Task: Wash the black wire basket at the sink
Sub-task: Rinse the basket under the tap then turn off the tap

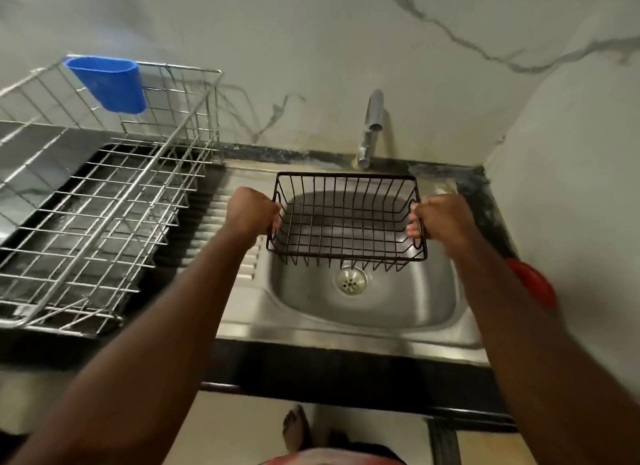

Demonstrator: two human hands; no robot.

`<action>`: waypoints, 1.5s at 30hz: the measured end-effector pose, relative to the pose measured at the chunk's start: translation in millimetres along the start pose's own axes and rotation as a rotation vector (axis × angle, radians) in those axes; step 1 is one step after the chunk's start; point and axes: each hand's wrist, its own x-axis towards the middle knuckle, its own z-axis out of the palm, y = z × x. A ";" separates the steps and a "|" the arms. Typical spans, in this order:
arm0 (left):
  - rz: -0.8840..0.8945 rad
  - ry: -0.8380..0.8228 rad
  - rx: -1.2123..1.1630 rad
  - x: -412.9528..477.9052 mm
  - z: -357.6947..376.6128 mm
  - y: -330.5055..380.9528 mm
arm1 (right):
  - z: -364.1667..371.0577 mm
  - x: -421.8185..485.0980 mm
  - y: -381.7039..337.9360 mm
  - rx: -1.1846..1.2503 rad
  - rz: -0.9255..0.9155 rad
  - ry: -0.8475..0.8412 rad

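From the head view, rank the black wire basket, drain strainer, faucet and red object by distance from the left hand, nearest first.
1. Black wire basket: the left hand grips its left end.
2. Drain strainer, down to the right, and faucet, back to the right: too close to call.
3. Red object: far right.

Red object [535,284] half hidden behind right arm [512,308], silver dish rack [86,201] cut off at left edge

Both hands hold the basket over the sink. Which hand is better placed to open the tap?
Probably the right hand. Both hands grip the black wire basket by its ends, but the tap stands behind the basket's right half, nearer that hand than the left hand.
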 end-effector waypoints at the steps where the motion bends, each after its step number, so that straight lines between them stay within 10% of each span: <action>1: 0.004 0.021 -0.029 0.7 -4.1 -1.7 | -1.9 -0.8 -3.7 -0.036 -0.038 0.005; 25: 0.209 0.231 -0.373 -137.5 -163.1 59.0 | 33.1 -46.1 -198.0 -0.118 -0.517 -0.298; 45: 0.185 0.503 -0.696 -151.4 -261.0 52.5 | 221.4 -41.0 -340.5 -0.239 -0.728 -0.601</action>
